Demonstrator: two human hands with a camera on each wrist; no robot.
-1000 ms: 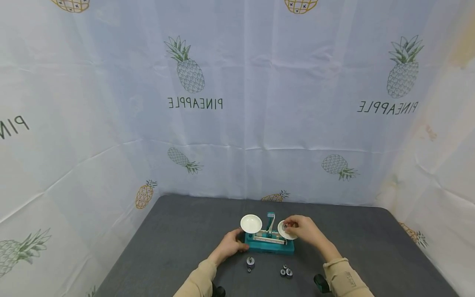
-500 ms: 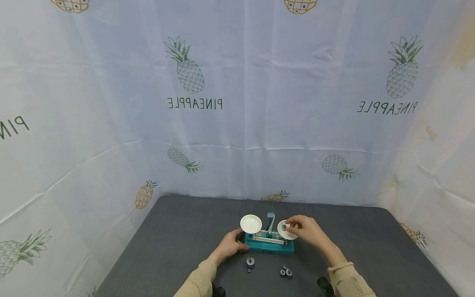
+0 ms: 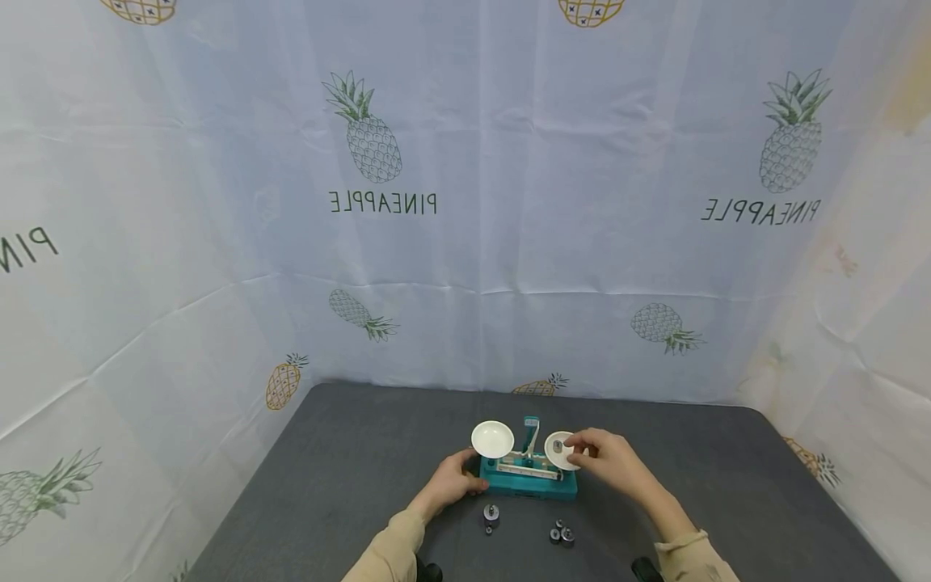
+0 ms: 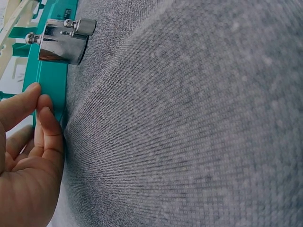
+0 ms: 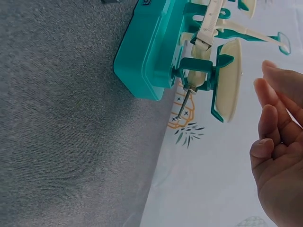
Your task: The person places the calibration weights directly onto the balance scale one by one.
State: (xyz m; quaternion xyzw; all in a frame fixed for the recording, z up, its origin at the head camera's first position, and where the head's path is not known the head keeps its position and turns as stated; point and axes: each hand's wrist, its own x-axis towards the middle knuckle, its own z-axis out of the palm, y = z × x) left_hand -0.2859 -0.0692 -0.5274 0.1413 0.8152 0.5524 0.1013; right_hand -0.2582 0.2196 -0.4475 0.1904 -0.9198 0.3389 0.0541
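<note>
A teal balance scale (image 3: 527,486) with two white pans stands on the dark table. My left hand (image 3: 447,483) holds the left end of its base, thumb at the front. The left wrist view shows those fingertips against the teal base (image 4: 52,75). A small metal weight (image 3: 558,446) sits in the right pan (image 3: 554,462). Just right of that pan is my right hand (image 3: 611,461), holding nothing. In the right wrist view its fingers (image 5: 269,123) are apart from the pan (image 5: 231,80), whose inside is hidden. Nothing lies in the left pan (image 3: 492,440).
Before the base stand a large metal weight (image 3: 490,514) and a tiny one (image 3: 489,531). Further right is a cluster of three small weights (image 3: 567,536). Patterned cloth (image 3: 480,242) hangs behind and beside the table.
My right fingers have let go of the weight in the right pan, and that hand has drawn back to the right. The left hand stays on the base.
</note>
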